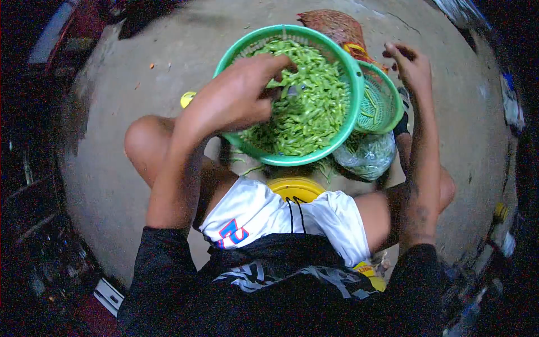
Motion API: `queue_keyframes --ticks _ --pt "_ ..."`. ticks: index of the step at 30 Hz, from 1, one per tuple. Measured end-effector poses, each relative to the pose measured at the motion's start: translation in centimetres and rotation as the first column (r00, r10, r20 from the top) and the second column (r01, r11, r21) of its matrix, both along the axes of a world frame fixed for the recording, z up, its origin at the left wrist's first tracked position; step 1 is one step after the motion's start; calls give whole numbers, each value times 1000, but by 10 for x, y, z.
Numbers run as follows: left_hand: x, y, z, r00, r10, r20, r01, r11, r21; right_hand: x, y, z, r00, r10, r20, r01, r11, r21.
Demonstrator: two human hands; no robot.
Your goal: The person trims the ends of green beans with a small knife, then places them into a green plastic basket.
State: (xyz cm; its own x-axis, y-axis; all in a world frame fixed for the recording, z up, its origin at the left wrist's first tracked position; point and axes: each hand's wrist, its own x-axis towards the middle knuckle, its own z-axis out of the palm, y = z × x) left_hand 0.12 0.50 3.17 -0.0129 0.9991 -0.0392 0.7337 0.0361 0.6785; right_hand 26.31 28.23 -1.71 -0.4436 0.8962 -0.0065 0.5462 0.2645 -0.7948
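Observation:
A large green plastic basket (358, 101) full of cut green bean pieces (314, 112) is in front of my knees. Over its left side reaches my left hand (247, 90), slightly blurred, with bent fingers and the thumb held apart above the beans. I make out nothing gripped there, though the fingers' undersides are hidden. Raised on the right, my right hand (412, 64) has loosely curled, parted fingers and no visible object in them. Just below and left of it, a smaller green basket (393, 92) holds a few whole green beans (369, 104).
Behind the baskets lies a filled reddish mesh sack (337, 28). A clear plastic bag (368, 157) with green contents rests under the small basket. Between my legs a yellow round object (295, 188) shows. Small scraps dot the concrete floor (163, 67).

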Motion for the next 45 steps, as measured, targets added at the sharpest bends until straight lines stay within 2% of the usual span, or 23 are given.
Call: queue_keyframes --ticks 2,4,5,8,9,10,12,14,16,18,21,23,24,26,27,28,30,34,36,38,40,42,45 --pt "6 4 11 999 -52 5 52 997 58 5 41 -31 988 -93 125 97 995 -22" --pt "9 14 22 996 -35 -79 24 991 -134 29 92 -120 961 -77 267 73 997 25" --pt "9 18 20 995 -45 -91 36 995 -98 39 92 -149 927 -7 374 6 1000 4" --pt "12 29 28 997 -4 -80 -13 978 -210 59 73 -232 695 136 706 -147 988 -45" --pt "16 31 33 994 -26 -107 15 994 -105 75 64 -270 637 181 749 -168 981 -94" --pt "18 34 34 994 -38 -105 25 993 -116 89 54 -292 575 227 786 -185 972 -145" --pt "20 41 32 996 -40 -81 35 998 -59 112 36 -323 611 223 760 -185 973 -137" --pt "19 49 27 990 -88 -108 88 996 -6 115 36 -333 643 219 734 -189 974 -125" --pt "23 55 32 999 -42 16 44 991 -129 102 58 -313 550 390 739 -261 920 -291" --pt "24 59 30 999 -44 29 48 988 -144 92 80 -304 546 414 729 -243 910 -335" --pt "21 68 31 993 -114 21 115 949 -293 83 109 -310 569 403 717 -239 915 -325" --pt "18 71 24 993 -121 8 118 947 -298 70 110 -299 658 314 684 -268 947 -178" --pt "17 72 21 992 -130 -4 123 945 -302 68 106 -308 659 318 681 -267 946 -183" --pt "19 75 22 994 -98 -40 79 934 -348 66 93 -331 759 164 630 -268 961 72" --pt "20 76 22 995 -66 -75 32 920 -390 63 86 -333 702 157 694 -177 983 -44" --pt "20 76 20 995 -72 -73 37 916 -399 60 78 -338 702 161 694 -172 984 -54" --pt "19 76 16 989 -27 -147 -31 926 -376 52 66 -342 667 114 737 -6 989 -147" --pt "18 77 18 996 51 -80 -75 934 -348 51 49 -335 719 3 695 77 993 -84" --pt "18 75 26 981 -5 -194 -94 861 -500 50 30 -327 729 -24 684 70 997 -39" --pt "15 68 21 971 -5 -241 -119 860 -497 50 17 -317 742 -56 669 65 998 11" --pt "13 61 15 957 -6 -291 -144 859 -491 53 11 -318 758 -22 651 86 994 -68" --pt "11 54 13 948 18 -317 -134 927 -350 53 5 -322 763 -66 643 103 994 -21" --pt "14 46 13 957 89 -275 -178 930 -321 58 1 -314 715 -15 699 90 993 -70"
